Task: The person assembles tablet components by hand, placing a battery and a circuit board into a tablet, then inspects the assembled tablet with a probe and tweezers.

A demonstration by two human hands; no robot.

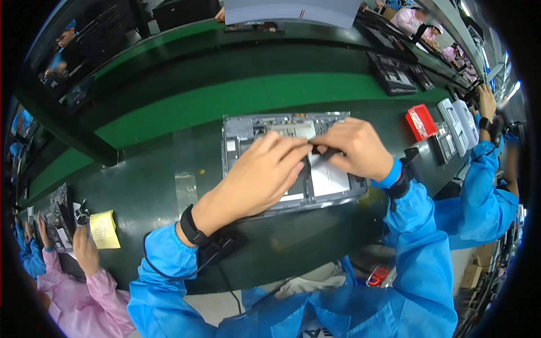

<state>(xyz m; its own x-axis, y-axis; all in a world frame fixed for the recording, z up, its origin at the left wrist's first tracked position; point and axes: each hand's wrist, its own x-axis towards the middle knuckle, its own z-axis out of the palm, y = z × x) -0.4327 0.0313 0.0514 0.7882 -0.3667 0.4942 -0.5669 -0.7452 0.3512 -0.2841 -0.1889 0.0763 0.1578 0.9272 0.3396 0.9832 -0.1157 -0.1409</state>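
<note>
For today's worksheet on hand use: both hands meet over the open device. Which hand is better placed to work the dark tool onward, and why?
Right, probably. The right hand already pinches the dark tool, tip toward the device middle. The left hand lies flat across it, fingertips beside the tool, seemingly steadying.
</note>
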